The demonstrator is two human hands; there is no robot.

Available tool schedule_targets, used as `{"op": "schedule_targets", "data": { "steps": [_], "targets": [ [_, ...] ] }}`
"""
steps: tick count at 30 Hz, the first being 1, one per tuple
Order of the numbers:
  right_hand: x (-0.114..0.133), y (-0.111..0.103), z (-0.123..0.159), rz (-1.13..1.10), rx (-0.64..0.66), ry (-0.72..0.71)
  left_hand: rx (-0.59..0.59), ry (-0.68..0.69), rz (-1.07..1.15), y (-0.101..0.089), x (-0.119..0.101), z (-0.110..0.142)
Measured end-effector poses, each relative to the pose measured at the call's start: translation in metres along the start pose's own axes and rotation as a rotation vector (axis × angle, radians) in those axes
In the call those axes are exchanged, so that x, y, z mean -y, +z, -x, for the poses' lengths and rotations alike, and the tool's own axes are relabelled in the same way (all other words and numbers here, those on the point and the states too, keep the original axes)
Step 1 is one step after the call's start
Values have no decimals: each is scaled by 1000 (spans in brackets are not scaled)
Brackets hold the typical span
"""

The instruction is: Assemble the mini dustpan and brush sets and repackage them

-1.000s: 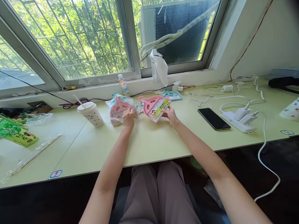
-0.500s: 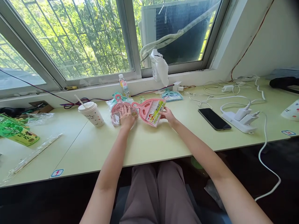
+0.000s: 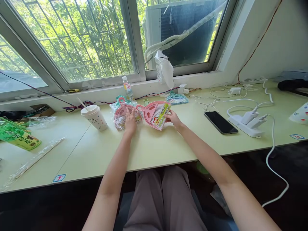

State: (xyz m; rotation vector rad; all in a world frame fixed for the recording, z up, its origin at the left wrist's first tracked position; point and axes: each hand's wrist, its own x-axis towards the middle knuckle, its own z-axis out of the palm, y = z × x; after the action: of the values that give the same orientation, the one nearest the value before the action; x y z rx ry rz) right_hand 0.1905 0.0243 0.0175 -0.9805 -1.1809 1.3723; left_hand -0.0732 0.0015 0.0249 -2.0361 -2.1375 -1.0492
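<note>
My right hand is closed on the lower right edge of a pink dustpan-and-brush set. White bristles and a yellow-green label show on that set, and its handle points left. My left hand lies with fingers stretched out on another pink dustpan set in clear plastic wrap. Part of the wrapped set is hidden under that hand. A green handle pokes out behind it, and a second green handle shows behind the held set's handle.
A white cup with a straw stands left of the wrapped set. Behind are a bottle and a teal dustpan set. To the right lie a black phone and a power strip with cables. A green package is far left.
The pink set in my right hand has moved slightly left and down, up against the wrapped one. My left hand's fingers went from curled to stretched out on the wrap.
</note>
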Motion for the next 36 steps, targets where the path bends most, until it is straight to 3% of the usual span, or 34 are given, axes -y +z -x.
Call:
{"op": "schedule_targets", "data": {
  "steps": [6, 18, 28, 33, 36],
  "targets": [
    [2, 1, 1, 37, 62, -9, -143, -144, 212, -3, -2, -8],
    [0, 2, 1, 62, 212, -14, -385, -245, 246, -13, 2, -16],
    [-4, 6, 0, 24, 121, 3, -169, 108, 146, 4, -26, 4],
    [-7, 9, 1, 31, 198, -13, -120, 194, 144, 3, -35, 8],
    [-8, 14, 6, 52, 249, -9, -66, 341, 193, 3, -41, 11]
  ]
}}
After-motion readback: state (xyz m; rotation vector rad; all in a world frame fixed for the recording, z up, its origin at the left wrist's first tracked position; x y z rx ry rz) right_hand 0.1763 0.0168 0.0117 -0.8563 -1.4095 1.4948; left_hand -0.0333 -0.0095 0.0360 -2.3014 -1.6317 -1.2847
